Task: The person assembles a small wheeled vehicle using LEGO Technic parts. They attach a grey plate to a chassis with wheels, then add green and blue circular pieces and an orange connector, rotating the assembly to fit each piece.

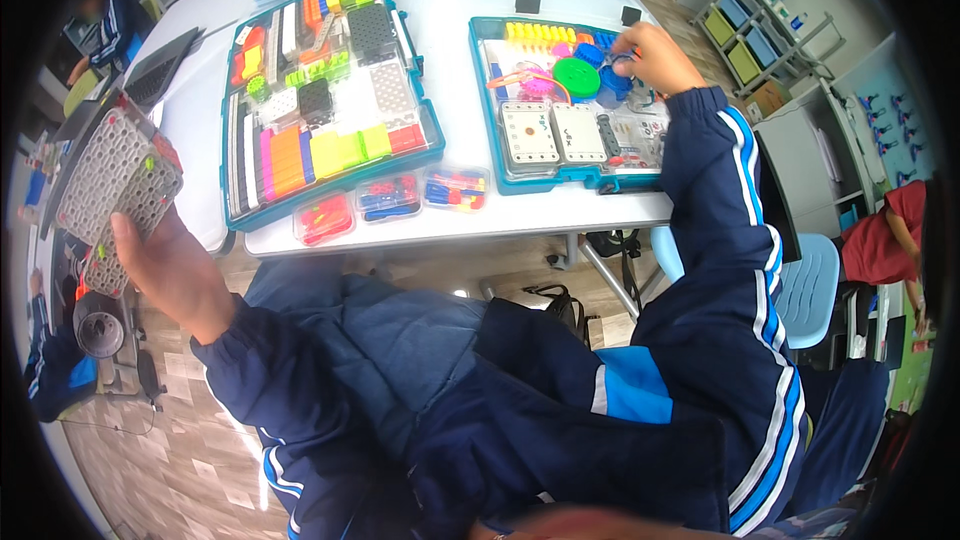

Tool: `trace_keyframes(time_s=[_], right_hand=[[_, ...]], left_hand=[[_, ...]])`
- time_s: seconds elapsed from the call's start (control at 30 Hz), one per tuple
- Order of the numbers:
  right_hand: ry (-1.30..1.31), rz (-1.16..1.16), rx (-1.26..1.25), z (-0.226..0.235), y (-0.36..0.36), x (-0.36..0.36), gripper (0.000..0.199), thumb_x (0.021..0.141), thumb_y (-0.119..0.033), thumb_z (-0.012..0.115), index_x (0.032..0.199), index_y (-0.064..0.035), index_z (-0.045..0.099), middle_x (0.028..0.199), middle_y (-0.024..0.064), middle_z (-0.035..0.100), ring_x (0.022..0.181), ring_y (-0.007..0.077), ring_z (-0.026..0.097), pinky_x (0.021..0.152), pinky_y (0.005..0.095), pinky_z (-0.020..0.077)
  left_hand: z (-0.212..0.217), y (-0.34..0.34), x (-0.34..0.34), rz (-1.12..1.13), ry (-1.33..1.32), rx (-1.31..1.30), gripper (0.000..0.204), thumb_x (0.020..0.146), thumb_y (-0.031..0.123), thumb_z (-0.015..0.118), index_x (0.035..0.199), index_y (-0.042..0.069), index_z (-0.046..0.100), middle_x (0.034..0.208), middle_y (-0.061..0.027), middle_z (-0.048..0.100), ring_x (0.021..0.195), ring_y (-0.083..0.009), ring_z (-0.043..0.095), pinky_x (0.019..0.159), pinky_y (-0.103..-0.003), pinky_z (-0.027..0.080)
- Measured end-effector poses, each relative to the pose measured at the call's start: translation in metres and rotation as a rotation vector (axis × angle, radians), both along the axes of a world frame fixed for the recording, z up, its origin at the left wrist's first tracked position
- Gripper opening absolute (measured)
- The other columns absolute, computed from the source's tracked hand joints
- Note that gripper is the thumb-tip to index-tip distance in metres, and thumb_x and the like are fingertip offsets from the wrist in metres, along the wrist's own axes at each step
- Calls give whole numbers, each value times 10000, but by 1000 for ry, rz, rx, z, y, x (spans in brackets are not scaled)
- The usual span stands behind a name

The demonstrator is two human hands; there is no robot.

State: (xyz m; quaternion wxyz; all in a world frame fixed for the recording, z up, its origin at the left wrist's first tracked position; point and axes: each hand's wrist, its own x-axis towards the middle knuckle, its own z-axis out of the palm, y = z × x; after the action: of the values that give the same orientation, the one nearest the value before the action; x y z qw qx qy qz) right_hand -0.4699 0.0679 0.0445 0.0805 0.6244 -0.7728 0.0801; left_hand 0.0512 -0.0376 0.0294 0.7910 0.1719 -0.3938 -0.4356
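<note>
My left hand (170,265) grips a grey perforated building-plate assembly (115,180) with small green and red pieces on it, held up at the left, off the table. At the right, my right hand (655,58) reaches into a teal-edged parts case (490,145). Its fingers are bent down beside blue round wheels (612,85); what lies between the fingertips is too small to make out. Next to those wheels sit a green disc (575,79), pink gears (538,83), a row of yellow pieces (540,35) and two white boxes (530,133).
A larger teal case (435,145) of sorted coloured bricks and plates lies to the left on the white table (460,225). Three small clear boxes (390,198) of red and blue bits line the near edge. A laptop (155,70) and a blue chair (808,290) stand nearby.
</note>
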Motion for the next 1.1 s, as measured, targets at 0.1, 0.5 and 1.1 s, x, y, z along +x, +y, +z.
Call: trace_keyframes(time_s=[0.1,0.5,1.1], right_hand=[[-99,11,180,-4,14,-2,389,656,-146,791,1001,-28,655,1032,110,546,1045,305,492,921,360,400],[-149,126,95,-3,24,-1,507,611,-166,822,1045,-46,588,1076,125,543,1091,300,495,935,355,417],[-137,49,-115,12,19,16,314,712,-109,751,956,2,589,790,128,588,676,218,565,627,337,457]], left_hand=[[-1,1,-3,-49,-14,-16,536,910,235,560,1332,-32,365,1276,-140,507,1178,-215,486,1039,-372,356],[2,4,-6,-14,-11,-4,567,898,243,577,1336,-41,355,1275,-140,507,1169,-216,496,1027,-363,378],[10,12,-19,55,-62,-67,437,911,192,566,1255,-52,452,1214,-155,575,1120,-215,562,1045,-364,397]])
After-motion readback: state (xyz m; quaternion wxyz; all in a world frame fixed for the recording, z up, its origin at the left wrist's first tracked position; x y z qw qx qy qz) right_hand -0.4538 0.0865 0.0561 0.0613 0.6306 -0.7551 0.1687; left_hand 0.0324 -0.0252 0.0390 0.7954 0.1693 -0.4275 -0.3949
